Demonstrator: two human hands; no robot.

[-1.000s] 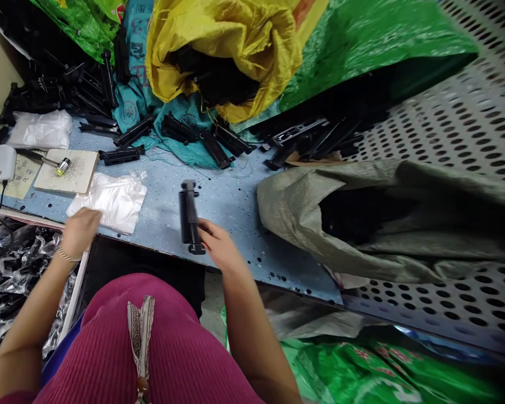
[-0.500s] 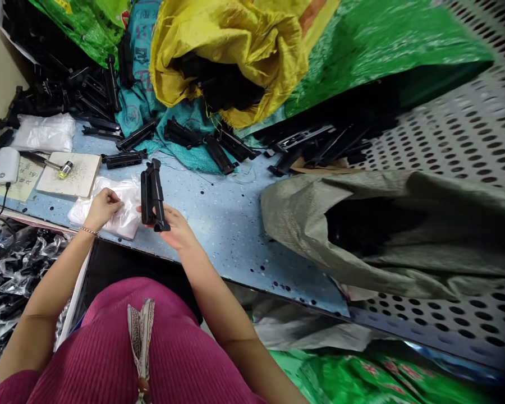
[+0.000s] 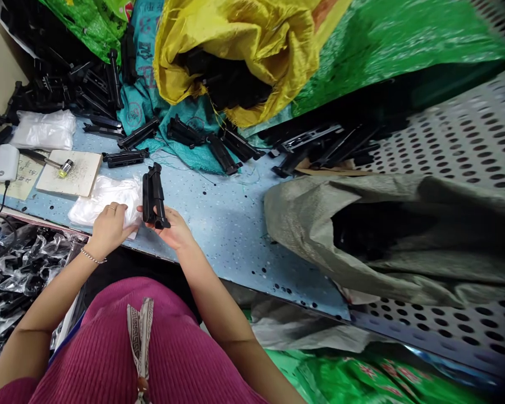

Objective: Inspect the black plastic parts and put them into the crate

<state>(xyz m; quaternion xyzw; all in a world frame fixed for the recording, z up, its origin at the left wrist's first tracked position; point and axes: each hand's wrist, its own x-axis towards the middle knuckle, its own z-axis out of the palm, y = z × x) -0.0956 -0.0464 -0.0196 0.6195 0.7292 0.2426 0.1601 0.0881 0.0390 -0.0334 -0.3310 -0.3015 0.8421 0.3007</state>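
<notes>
A long black plastic part (image 3: 153, 196) stands nearly upright in my right hand (image 3: 175, 229), whose fingers and thumb are closed around its lower end. To its left, a stack of clear plastic bags (image 3: 113, 191) lies near the table's front edge. My left hand (image 3: 111, 227) rests on the near side of that stack, thumb held apart from the fingers. Its fingertips touch the plastic, and I see nothing gripped in it.
More black parts (image 3: 128, 158) lie along the back of the blue table (image 3: 219, 224). A hammer (image 3: 65, 168) rests on a pale block (image 3: 50, 182), beside a white power bank (image 3: 6, 163). A yellow sack (image 3: 278, 67) and a grey sack (image 3: 294, 224) hold dark contents.
My left hand has slid a little right and toward me over the bags, its thumb now spread from the fingers. The right hand still holds the black part almost unmoved.
</notes>
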